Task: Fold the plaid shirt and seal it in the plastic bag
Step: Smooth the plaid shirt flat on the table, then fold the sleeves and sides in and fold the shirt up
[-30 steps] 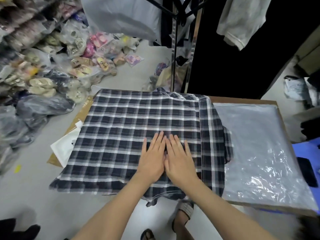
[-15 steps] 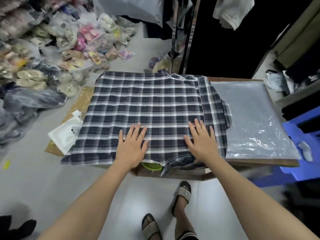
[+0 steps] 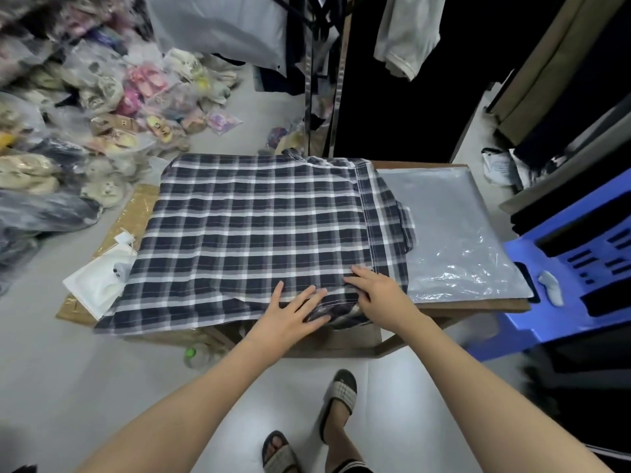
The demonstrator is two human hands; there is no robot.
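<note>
The plaid shirt [image 3: 259, 233] lies back-up across the left and middle of the tabletop [image 3: 478, 303], its right side already turned in, hem hanging over the near edge. The plastic bag [image 3: 454, 230] lies flat along the right edge, partly under the shirt. The left hand [image 3: 290, 312] presses flat and open on the hem, gripping nothing; the right hand [image 3: 375, 291] curls over bunched hem cloth, its fingers apparently gathering it. Best to draw the hem taut and level before folding up.
</note>
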